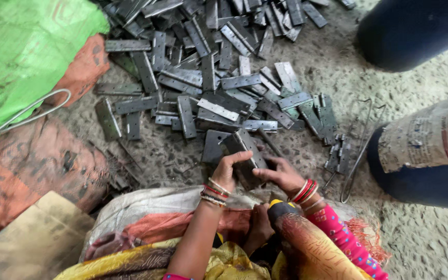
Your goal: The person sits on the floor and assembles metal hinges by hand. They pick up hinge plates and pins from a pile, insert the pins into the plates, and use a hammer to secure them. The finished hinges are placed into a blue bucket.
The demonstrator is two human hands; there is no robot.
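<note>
The pile of metal plates is cut off by the top edge. The dark plate is partly covered by both hands, so its lower end is hidden.

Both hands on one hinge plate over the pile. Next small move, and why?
Probably a small lift of the hinge plate toward the lap, clear of the pile. The left hand grips its near edge from the left and the right hand supports it from the right, so it is already held at both sides, while its far end sits just over another flat plate on the floor.
</note>
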